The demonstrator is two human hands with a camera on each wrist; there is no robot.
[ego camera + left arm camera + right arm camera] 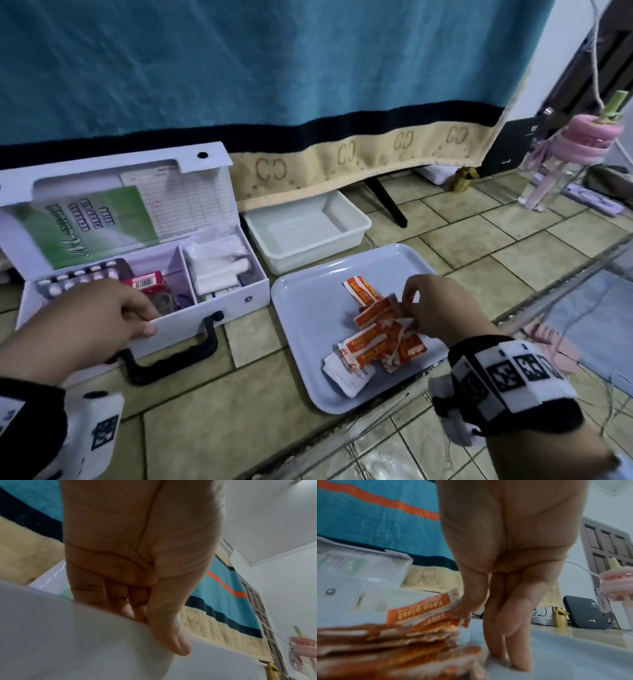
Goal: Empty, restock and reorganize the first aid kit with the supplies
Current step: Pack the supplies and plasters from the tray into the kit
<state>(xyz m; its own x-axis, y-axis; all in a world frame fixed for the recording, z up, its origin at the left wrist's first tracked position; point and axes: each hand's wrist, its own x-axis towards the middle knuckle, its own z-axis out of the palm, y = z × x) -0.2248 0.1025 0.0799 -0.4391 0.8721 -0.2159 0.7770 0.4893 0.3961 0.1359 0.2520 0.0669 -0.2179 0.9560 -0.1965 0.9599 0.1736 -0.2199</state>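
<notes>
Wrist straps with black-and-white markers sat closest to the head camera, one on each forearm. Beyond the left strap, the left hand (102,313) held the front wall of the kit (219,305), a white case lying open on the tiled floor (239,431); its thumb lay on the outside of the wall and its fingers curled over the rim into the case, so the grip was closed on that wall, as the left wrist view also showed. Just past this grip, inside the kit, lay a blister pack (78,275) of white pills and a red box (145,281); farther right, behind a divider, were white rolls (219,270) that looked like bandage. Its lid (113,192) stood raised behind, with a green booklet (99,226) and a printed form tucked in. A black handle (171,356) lay on the floor below the grip. To the right of the kit, a pale tray (301,342) rested on the floor and carried a loose pile of orange plasters (380,339). The right hand (442,308) was over that pile: thumb and forefinger pinched the end of one plaster (421,608), while the other fingers (518,642) pointed straight down with their tips on the tray just right of the pile. Behind the tray stood a white bin (356,226), and a teal blanket (274,68) hung behind everything.
</notes>
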